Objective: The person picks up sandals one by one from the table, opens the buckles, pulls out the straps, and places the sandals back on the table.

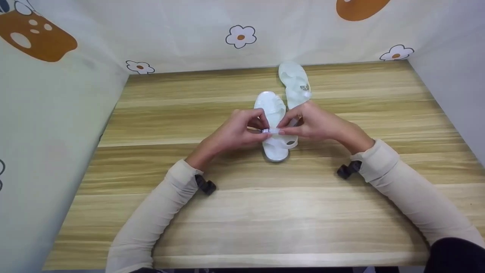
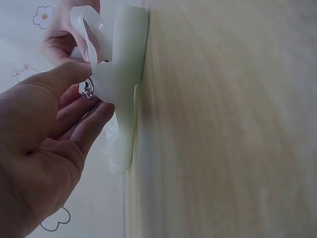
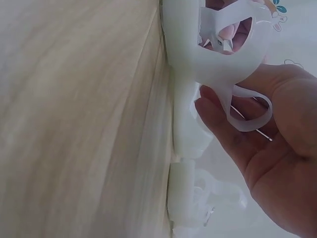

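A white, slightly see-through sandal stands sole-down on the table, its toe pointing away from me. Over its rear part, my left hand pinches the strap's buckle side between thumb and fingers; the silvery buckle shows beside the fingertips. My right hand pinches the strap from the other side, close to the left fingertips. A loop of the strap bends out by the right fingers. Whether the strap's end is through the buckle, I cannot tell.
A second white sandal lies farther back, near the cloth wall, its rear end partly behind my right hand. Wood-patterned table spreads around the sandals. Cloth walls also stand at left and right.
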`<state>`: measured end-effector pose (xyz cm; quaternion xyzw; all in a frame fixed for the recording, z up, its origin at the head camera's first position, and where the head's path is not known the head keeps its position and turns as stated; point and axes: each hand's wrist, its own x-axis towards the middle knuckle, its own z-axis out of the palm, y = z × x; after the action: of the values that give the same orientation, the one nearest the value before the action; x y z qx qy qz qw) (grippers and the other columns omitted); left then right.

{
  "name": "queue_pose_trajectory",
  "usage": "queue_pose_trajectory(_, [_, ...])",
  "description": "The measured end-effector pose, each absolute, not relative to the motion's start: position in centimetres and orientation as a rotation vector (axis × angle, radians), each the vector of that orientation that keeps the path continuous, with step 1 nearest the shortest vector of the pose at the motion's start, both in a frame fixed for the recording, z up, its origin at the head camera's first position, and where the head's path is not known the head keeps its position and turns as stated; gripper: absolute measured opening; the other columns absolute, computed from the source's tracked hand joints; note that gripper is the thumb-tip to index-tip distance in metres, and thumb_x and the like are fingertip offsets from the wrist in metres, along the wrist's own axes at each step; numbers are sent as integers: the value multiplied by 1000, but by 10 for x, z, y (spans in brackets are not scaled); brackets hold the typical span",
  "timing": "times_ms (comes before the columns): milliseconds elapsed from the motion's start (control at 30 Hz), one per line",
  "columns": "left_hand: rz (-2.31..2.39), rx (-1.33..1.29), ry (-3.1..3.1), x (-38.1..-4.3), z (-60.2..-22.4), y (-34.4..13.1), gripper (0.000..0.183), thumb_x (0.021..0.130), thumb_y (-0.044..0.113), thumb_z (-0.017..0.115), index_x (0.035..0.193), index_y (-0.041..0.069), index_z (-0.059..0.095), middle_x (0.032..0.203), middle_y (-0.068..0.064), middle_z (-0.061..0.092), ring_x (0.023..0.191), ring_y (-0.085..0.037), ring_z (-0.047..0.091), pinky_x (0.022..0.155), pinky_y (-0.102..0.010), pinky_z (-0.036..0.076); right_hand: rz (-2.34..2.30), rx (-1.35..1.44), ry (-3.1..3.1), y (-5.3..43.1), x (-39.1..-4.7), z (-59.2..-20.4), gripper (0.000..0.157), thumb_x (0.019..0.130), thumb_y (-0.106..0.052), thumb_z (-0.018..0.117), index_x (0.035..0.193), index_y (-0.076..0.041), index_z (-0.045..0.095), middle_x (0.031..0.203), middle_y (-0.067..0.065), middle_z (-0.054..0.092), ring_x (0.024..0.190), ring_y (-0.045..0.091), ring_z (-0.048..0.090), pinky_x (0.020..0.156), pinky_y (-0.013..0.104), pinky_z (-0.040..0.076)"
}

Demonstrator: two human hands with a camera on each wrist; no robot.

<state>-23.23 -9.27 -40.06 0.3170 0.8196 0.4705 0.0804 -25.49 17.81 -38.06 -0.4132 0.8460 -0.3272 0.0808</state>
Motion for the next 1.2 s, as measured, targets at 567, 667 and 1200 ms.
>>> queue_pose_trajectory(567, [1403, 973, 2456, -233, -401, -93, 21, 94, 13, 86, 105, 5, 71, 109, -4, 81, 107, -13, 79, 99, -30, 63, -957, -1346, 2533, 175, -252, -379, 16, 97, -19, 84, 112, -14, 86, 99, -3, 84, 90, 11, 78, 79, 24, 62])
queue_pose_trajectory(667, [1403, 979, 2449, -233, -402, -93, 21, 94, 14, 86, 106, 5, 71, 109, -4, 81, 108, -13, 79, 100, -31, 63, -941, -1354, 2522, 177, -251, -378, 16, 97, -17, 84, 112, -15, 87, 100, -3, 84, 92, 11, 78, 81, 24, 62])
queue_pose_trajectory(1200, [1433, 988, 2436, -234, -404, -93, 21, 95, 15, 85, 105, 4, 70, 106, -7, 80, 104, -14, 78, 100, -34, 63, -881, -1361, 2505, 184, -256, -372, 12, 98, -14, 81, 109, -10, 85, 100, -1, 83, 88, 12, 74, 78, 28, 64])
